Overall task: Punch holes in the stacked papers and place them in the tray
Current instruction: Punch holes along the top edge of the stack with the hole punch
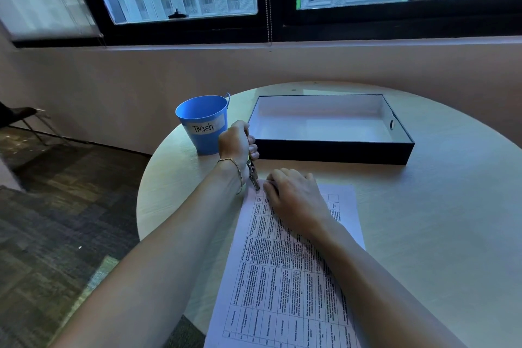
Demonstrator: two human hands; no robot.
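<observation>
lying nearest on the round bench (452, 206), the stacked papers (282, 277) show a printed table face up. the right hand (293, 198) rests on their far left part, fingers relaxed, pressing down and grasping nothing. the left hand (238, 144) grips a plier-type hole punch (253, 175), its nose at the papers' far left corner. beyond, a blue bucket (203, 121) labelled "trash" stands just left of the black tray (333, 152), white inside, apart from the papers.

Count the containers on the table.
2: the blue Trash bucket at the far left, and the black tray to its right. None seems hidden.
</observation>
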